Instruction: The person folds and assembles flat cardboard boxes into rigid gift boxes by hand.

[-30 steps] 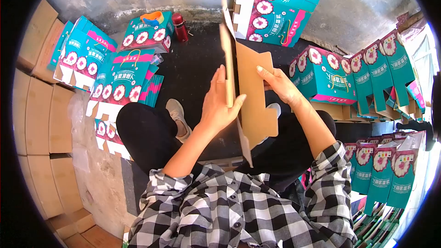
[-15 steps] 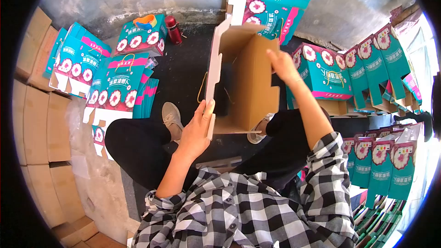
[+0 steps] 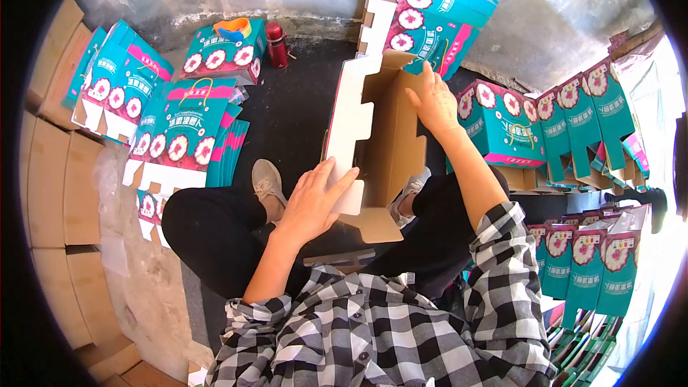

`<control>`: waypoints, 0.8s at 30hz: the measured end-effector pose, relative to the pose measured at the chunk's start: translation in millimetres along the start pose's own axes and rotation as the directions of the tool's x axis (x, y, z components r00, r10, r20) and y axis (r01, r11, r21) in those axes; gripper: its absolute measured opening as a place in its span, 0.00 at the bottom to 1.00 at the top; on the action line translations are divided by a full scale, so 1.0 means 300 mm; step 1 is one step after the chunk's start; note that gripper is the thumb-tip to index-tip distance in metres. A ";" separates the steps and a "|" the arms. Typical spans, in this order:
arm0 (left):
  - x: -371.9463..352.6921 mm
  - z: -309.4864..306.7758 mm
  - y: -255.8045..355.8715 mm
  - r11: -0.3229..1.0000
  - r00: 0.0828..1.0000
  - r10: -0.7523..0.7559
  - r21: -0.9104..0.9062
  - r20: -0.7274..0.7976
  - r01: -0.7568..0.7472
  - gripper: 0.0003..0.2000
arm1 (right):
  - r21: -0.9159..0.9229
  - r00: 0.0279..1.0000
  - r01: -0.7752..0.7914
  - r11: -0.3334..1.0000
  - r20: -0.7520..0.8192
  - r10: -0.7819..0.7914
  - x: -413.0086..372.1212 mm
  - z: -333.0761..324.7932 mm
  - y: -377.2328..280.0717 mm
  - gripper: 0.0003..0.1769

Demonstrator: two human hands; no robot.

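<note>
An open carton (image 3: 392,140) stands between my legs, brown cardboard inside, with a white notched flap (image 3: 345,122) folded along its left side. My left hand (image 3: 314,199) lies on the lower end of that flap, fingers stretched out and thumb spread. At the carton's upper right edge is my right hand (image 3: 436,105), its fingers apart and pointing up. A brown flap (image 3: 378,225) sticks out at the carton's near end. Beyond its far end leans a stack of flat printed cartons (image 3: 448,18), teal and pink with flower-like pictures.
On the left are more teal cartons (image 3: 185,125), beside a wall of brown boxes (image 3: 86,186). A red flask (image 3: 276,45) stands near a carton carrying an orange-and-blue ring (image 3: 233,29). Finished-looking cartons (image 3: 504,123) and upright teal panels (image 3: 586,261) line the right.
The carton has tilted, its white flap now turned inward and its near brown flap folded out. My left hand has slid onto the flap; my right hand has loosened from the right edge.
</note>
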State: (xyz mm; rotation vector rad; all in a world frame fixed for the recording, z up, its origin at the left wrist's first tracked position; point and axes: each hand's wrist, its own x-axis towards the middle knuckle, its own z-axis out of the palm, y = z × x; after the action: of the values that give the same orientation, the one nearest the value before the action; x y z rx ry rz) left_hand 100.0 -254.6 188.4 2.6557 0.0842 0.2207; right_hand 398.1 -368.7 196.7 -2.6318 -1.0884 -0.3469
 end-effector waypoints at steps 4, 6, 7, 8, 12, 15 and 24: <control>0.003 -0.013 -0.016 0.998 1.000 -0.011 -0.055 0.008 0.011 0.40 | -0.211 0.954 0.261 0.942 -0.094 -0.286 0.019 0.017 0.001 0.32; 0.005 -0.014 -0.014 0.995 1.000 -0.006 -0.099 -0.007 0.005 0.37 | -0.358 0.952 0.288 0.888 0.007 -0.306 0.028 0.005 0.004 0.28; 0.005 -0.010 -0.012 0.994 1.000 0.000 -0.105 -0.003 -0.001 0.37 | -0.426 0.949 0.305 0.852 0.059 -0.310 0.033 -0.001 -0.003 0.26; 0.005 -0.004 -0.005 0.994 1.000 0.007 -0.110 0.002 -0.007 0.36 | -0.460 0.947 0.321 0.828 0.148 -0.286 0.038 0.004 -0.006 0.25; 0.009 0.015 0.017 0.993 0.999 0.030 -0.117 0.020 -0.027 0.36 | -0.495 0.892 0.424 0.758 0.373 -0.255 0.071 0.045 0.002 0.20; 0.018 0.016 0.026 0.999 0.999 0.018 -0.029 0.043 -0.017 0.36 | -0.398 0.892 0.452 0.798 0.217 -0.397 0.095 0.094 0.025 0.17; 0.019 0.052 0.003 0.999 0.992 -0.017 -0.047 0.126 0.023 0.32 | 0.354 0.986 -0.102 0.930 0.161 0.047 0.218 0.245 0.126 0.18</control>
State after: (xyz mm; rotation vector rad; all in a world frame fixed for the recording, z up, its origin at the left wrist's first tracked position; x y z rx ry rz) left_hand 108.3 -261.8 176.1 2.6121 0.0633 0.0481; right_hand 478.6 -327.1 142.9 -2.3864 -0.9830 0.0678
